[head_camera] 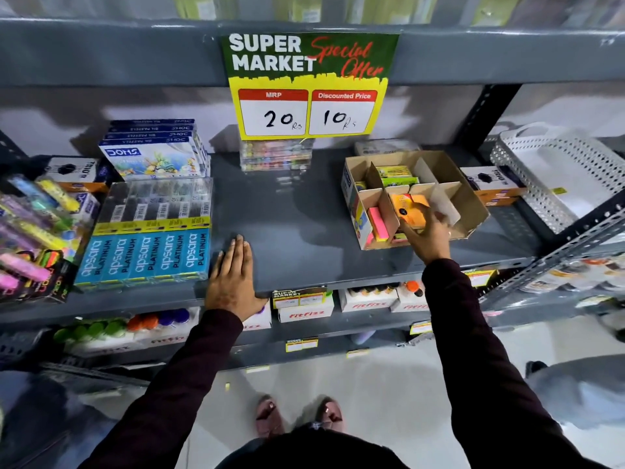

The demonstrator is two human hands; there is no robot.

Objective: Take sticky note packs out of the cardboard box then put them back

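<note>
cardboard box: sits on the grey shelf, dividers inside; pink pack front left, green packs at back
orange pack: over the middle slot, tilted, long axis running away from the person
right hand: gripping the orange pack
left hand: flat on the shelf edge, fingers spread a bit, holding nothing

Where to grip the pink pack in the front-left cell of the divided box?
Pinch the pink pack by its upper edges, coming straight down from above. It stands on edge in a narrow cell of the cardboard box; dividers block its sides. The right hand holds the orange pack next door.
</note>
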